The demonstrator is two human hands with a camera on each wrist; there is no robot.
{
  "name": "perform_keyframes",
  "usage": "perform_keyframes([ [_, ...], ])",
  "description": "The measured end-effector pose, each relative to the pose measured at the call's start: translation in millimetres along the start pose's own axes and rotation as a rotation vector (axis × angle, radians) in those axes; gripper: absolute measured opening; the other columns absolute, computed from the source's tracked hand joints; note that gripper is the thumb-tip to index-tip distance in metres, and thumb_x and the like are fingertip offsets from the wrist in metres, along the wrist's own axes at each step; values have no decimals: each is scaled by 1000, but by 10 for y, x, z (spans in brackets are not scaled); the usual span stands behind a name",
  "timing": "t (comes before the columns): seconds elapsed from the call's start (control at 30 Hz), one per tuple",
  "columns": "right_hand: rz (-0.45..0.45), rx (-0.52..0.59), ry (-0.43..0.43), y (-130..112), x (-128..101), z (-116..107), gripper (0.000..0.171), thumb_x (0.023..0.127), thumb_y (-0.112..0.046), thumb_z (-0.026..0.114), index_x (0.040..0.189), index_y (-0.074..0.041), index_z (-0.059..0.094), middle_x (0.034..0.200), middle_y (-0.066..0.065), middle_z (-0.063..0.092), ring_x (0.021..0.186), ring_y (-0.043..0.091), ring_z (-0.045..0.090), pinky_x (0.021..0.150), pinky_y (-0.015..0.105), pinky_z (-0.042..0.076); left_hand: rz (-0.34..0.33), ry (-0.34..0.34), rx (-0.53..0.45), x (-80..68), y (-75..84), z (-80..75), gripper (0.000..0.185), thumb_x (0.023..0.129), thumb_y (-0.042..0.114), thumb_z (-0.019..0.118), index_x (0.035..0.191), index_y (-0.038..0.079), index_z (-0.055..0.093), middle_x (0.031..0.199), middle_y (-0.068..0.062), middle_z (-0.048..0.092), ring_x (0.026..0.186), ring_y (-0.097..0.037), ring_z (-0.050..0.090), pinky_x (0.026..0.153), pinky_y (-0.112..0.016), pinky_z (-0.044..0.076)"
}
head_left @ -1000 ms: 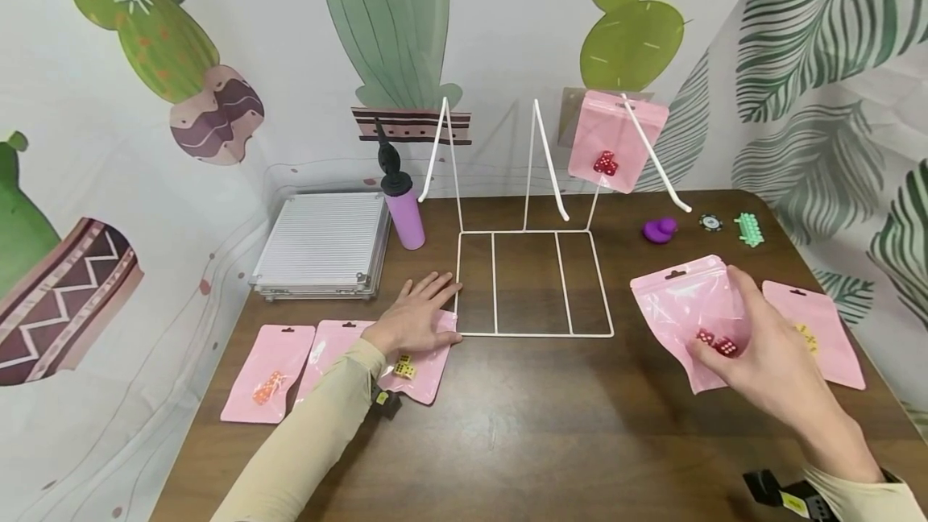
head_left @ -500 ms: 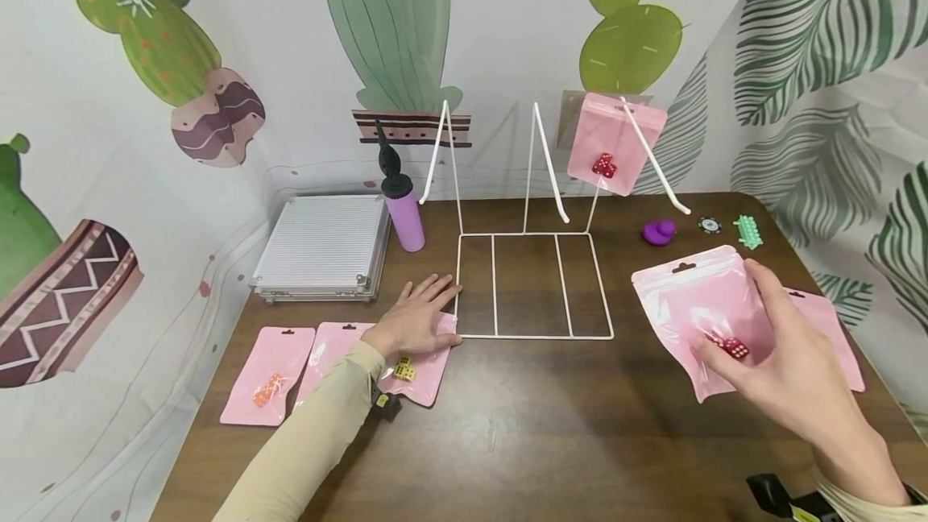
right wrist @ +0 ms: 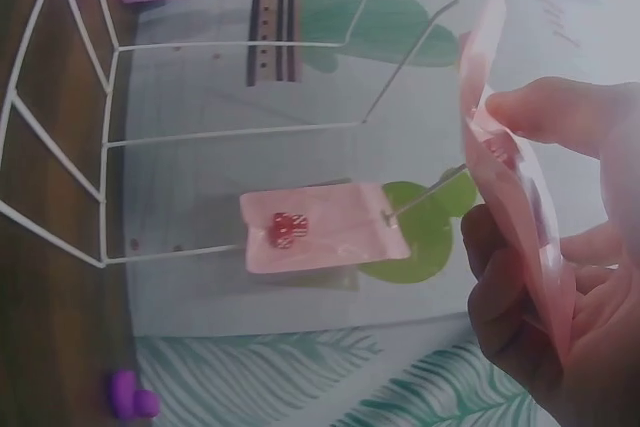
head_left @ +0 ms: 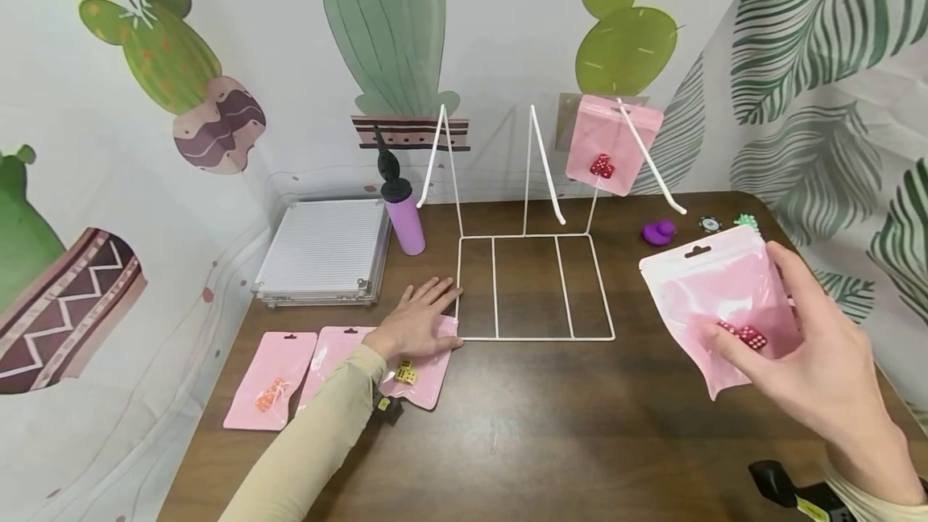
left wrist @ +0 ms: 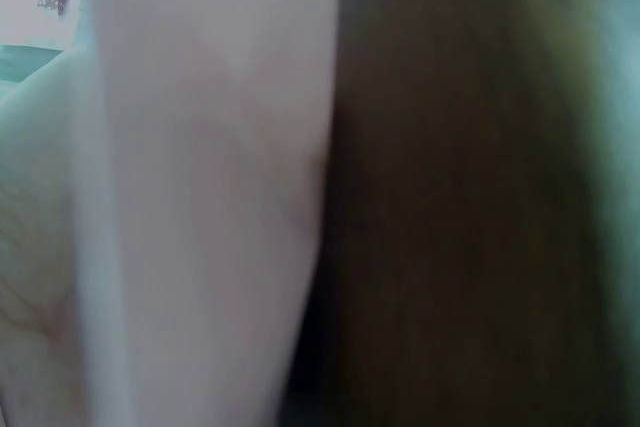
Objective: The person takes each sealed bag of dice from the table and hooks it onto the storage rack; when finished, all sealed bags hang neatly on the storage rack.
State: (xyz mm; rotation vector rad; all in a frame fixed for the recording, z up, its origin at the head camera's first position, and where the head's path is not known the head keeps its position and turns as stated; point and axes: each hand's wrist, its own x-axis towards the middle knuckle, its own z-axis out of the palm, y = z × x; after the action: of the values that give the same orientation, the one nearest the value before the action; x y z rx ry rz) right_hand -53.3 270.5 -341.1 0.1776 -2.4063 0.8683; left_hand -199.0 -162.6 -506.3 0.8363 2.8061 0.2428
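My right hand (head_left: 826, 353) holds a pink zip pouch (head_left: 714, 288) with red dice (head_left: 743, 334) inside, thumb in front and fingers behind. In the right wrist view this pouch (right wrist: 515, 217) shows edge-on in the grip. On the left, my left hand (head_left: 416, 325) rests spread on a pink pouch with yellow dice (head_left: 406, 373), beside the white wire rack (head_left: 536, 338). Another pink pouch with red dice (head_left: 612, 143) hangs from the rack's right hook. Left of my left hand lie a pouch with orange dice (head_left: 270, 381) and a partly covered pink pouch (head_left: 333, 353).
A stack of silver cases (head_left: 322, 252) and a purple hand pump (head_left: 402, 212) stand at the back left. At the back right lie a purple rubber duck (head_left: 658, 233), a poker chip (head_left: 710, 224) and a green toy (head_left: 747, 221). The rack's hooks (head_left: 547, 167) stick out forward.
My right hand has lifted the red-dice pouch up and slightly right, now hiding most of the pouch on the table behind it. My left hand stays in place.
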Motion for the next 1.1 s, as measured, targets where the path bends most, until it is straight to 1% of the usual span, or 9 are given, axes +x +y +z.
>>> perform_keyframes([
  [0.13, -62, 37, 43, -43, 45, -13, 106, 44, 1, 91, 142, -9, 51, 102, -28, 51, 73, -10, 40, 64, 7, 29, 2, 7, -6, -8, 9, 5, 92, 81, 66, 61, 155, 22, 27, 163, -4, 18, 151, -29, 14, 117, -62, 14],
  [0.23, -100, 68, 67, -79, 74, -4, 101, 45, -1, 90, 139, -4, 52, 103, -25, 53, 73, -10, 42, 65, 5, 31, 1, 5, -2, -14, 13, 4, 92, 82, 66, 61, 155, 22, 27, 163, -4, 18, 151, -29, 14, 117, -62, 14],
  [0.33, -153, 111, 102, -126, 105, 23, 92, 55, -18, 91, 136, 2, 53, 104, -22, 55, 73, -10, 43, 66, 4, 33, 0, 4, 0, -12, 12, 3, 92, 82, 67, 60, 155, 22, 27, 163, -4, 18, 151, -29, 14, 117, -62, 14],
  [0.43, -185, 152, 140, -161, 143, 55, 87, 64, -35, 88, 133, 6, 54, 104, -20, 55, 75, -10, 45, 68, 5, 33, -1, 4, 0, -13, 7, 8, 92, 82, 67, 60, 155, 22, 26, 164, -4, 18, 151, -29, 14, 117, -62, 14],
  [0.47, -187, 159, 146, -168, 155, 63, 87, 65, -36, 87, 134, 6, 54, 105, -20, 55, 76, -10, 45, 69, 5, 33, -2, 4, -1, -14, 5, 9, 92, 82, 67, 60, 155, 22, 26, 164, -4, 18, 151, -29, 14, 117, -62, 14],
  [0.57, -171, 165, 149, -168, 192, 89, 86, 60, -22, 89, 135, 4, 53, 106, -21, 56, 77, -10, 46, 69, 5, 34, -5, 2, -3, -21, 2, 16, 92, 82, 67, 60, 155, 23, 26, 164, -4, 17, 151, -28, 13, 117, -62, 13],
  [0.7, -135, 151, 138, -163, 237, 118, 92, 51, 0, 87, 136, 1, 53, 103, -20, 57, 72, -9, 46, 65, 6, 35, -7, 2, -2, -22, -3, 26, 92, 82, 67, 59, 156, 23, 25, 164, -3, 17, 151, -28, 13, 117, -62, 13],
  [0.87, -73, 124, 121, -152, 265, 145, 96, 51, 5, 89, 140, -8, 53, 99, -22, 56, 71, -7, 46, 62, 6, 34, 0, 8, -3, -18, -4, 20, 92, 82, 67, 59, 155, 23, 26, 164, -4, 18, 151, -29, 13, 117, -62, 13],
  [1.1, -49, 110, 120, -112, 311, 192, 95, 54, 1, 89, 141, -13, 52, 96, -23, 54, 72, -5, 44, 61, 9, 32, 8, 17, -8, -11, 6, -5, 92, 82, 66, 61, 155, 22, 27, 163, -4, 19, 151, -29, 14, 117, -62, 14],
])
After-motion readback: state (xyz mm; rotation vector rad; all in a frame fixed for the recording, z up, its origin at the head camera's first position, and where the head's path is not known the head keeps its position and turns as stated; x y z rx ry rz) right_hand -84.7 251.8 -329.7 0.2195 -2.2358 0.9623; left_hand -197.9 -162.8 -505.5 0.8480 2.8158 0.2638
